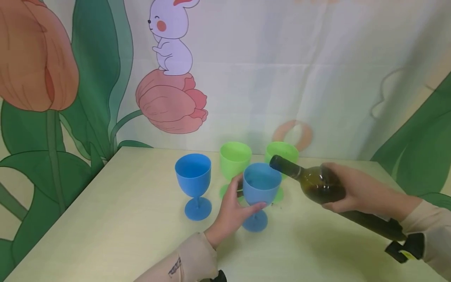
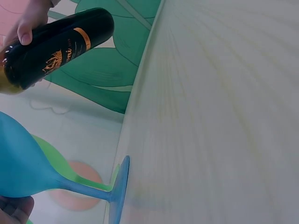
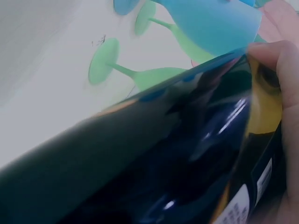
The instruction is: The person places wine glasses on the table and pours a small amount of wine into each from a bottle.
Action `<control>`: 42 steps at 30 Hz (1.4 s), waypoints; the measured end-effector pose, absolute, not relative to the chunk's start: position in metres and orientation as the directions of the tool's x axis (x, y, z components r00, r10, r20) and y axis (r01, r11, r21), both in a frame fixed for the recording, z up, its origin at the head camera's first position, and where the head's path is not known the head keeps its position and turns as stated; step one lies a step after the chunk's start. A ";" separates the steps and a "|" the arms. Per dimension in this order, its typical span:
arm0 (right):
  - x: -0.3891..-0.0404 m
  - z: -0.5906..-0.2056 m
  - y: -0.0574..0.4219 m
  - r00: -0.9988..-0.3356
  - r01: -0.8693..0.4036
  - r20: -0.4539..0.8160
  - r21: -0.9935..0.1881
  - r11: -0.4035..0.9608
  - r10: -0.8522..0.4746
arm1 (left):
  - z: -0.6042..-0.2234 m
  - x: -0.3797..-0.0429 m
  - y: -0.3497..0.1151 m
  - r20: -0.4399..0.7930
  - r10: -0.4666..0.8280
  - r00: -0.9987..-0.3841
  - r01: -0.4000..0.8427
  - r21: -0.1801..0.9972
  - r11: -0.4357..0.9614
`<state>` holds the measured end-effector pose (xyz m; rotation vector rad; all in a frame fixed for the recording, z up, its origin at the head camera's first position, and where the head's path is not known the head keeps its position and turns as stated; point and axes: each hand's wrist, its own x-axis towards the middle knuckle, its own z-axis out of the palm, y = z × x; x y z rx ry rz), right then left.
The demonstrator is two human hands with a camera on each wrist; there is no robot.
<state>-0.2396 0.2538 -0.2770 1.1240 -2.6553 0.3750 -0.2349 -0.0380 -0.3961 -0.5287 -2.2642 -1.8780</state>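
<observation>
My left hand [image 1: 230,213] holds a blue plastic goblet [image 1: 261,191] by the lower bowl, thumb in front. The goblet stands upright; its foot is on or very near the table. My right hand [image 1: 363,190] grips a dark glass wine bottle [image 1: 318,186] around its body near the shoulder. The bottle is tilted, its neck pointing left and its mouth by the goblet's right rim. No stream of liquid can be made out. An orange-lettered label shows on the bottle [image 2: 60,51] in the left wrist view, while the bottle [image 3: 159,154] fills much of the right wrist view.
Another blue goblet [image 1: 193,176] stands upright left of my left hand. Behind the held goblet are two green goblets [image 1: 235,158], partly covered. The pale table [image 1: 123,219] meets a printed cloth backdrop [image 1: 246,90] at its far edge.
</observation>
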 end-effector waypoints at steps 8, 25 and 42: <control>-0.239 -0.268 0.254 -0.694 -0.710 0.269 -0.097 0.698 -0.668 | -0.395 -0.234 -0.038 0.345 0.172 -0.923 0.371 0.917 0.147; -0.241 -0.261 0.254 -0.713 -0.687 0.189 0.006 0.727 -0.675 | -0.396 -0.235 -0.039 0.336 0.174 -0.926 0.362 0.920 0.149; -0.243 -0.249 0.248 -0.747 -0.662 0.066 0.017 0.749 -0.661 | -0.398 -0.236 -0.040 0.369 0.178 -0.912 0.395 0.908 0.143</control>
